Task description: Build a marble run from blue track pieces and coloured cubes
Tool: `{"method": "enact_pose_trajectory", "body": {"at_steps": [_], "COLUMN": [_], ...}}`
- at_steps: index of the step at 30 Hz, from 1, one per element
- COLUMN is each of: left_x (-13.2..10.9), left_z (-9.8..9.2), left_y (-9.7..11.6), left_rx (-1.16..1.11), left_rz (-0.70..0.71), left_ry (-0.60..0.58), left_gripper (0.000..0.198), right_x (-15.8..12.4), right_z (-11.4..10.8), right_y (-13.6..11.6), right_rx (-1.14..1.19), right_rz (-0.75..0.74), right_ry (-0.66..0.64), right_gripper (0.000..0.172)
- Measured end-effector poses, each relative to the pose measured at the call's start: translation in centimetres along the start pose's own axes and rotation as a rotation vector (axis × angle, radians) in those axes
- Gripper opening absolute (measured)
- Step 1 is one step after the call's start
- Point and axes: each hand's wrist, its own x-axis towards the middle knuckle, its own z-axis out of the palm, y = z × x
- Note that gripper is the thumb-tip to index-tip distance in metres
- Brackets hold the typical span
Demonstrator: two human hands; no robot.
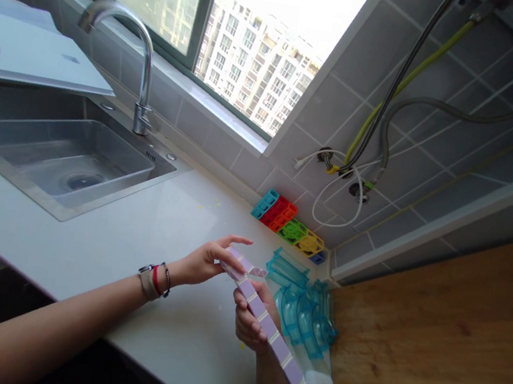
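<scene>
A long lilac strip (278, 348) with pale crosslines, like tile-patterned tape, runs from mid-counter down to the lower right edge of view. My left hand (206, 262) pinches its far end, with one finger stretched out above it. There the strip bends, and a short piece points right. Just below, my right hand (251, 321) is closed round the strip, fingers curled on its left side. Transparent blue plastic pieces (303, 310), several of them curved, lie on the counter beyond and right of my right hand.
A steel sink (53, 212) with a tap (146, 71) is at the left, partly under a white panel (31, 46). Coloured plastic blocks (277, 211) stand against the tiled wall. A wooden board (433, 337) is at the right; hoses (394, 90) hang above.
</scene>
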Motion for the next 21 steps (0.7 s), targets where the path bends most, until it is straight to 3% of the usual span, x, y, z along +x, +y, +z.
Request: {"method": "enact_pose_trajectory", "body": {"at_steps": [2,5,7,9,11,14,21], "left_x": [0.2,0.5,0.7,0.8,0.7,0.5,0.3], "left_z": [-0.1,-0.4,-0.8,-1.1,-1.1,-0.7,-0.1], "left_y": [-0.1,-0.1,-0.1,0.1,0.2,0.0,-0.6], "left_rx": [-0.078,-0.263,-0.399,-0.499,-0.528,-0.514,-0.732], "left_rz": [-0.113,-0.469,-0.716,-0.834,-0.811,-0.702,-0.589], "left_ry": [0.061,0.224,0.277,0.236,0.138,0.037,-0.044], "left_gripper": [0.029,0.06,0.057,0.059,0.064,0.055,0.045], "right_x": [0.2,0.9,1.3,1.6,1.9,1.9,1.6], "right_z": [0.5,1.4,1.7,1.9,1.9,1.8,2.5], "right_y": [0.0,0.0,0.0,0.1,0.2,0.3,0.4], "right_rx": [0.001,-0.029,-0.085,-0.144,-0.203,-0.275,-0.195], "right_rz": [-0.006,-0.12,-0.247,-0.311,-0.292,-0.251,-0.13], "right_ry": [0.046,0.219,0.377,0.482,0.541,0.583,0.428], "right_gripper": [0.044,0.04,0.039,0.042,0.048,0.052,0.05]}}
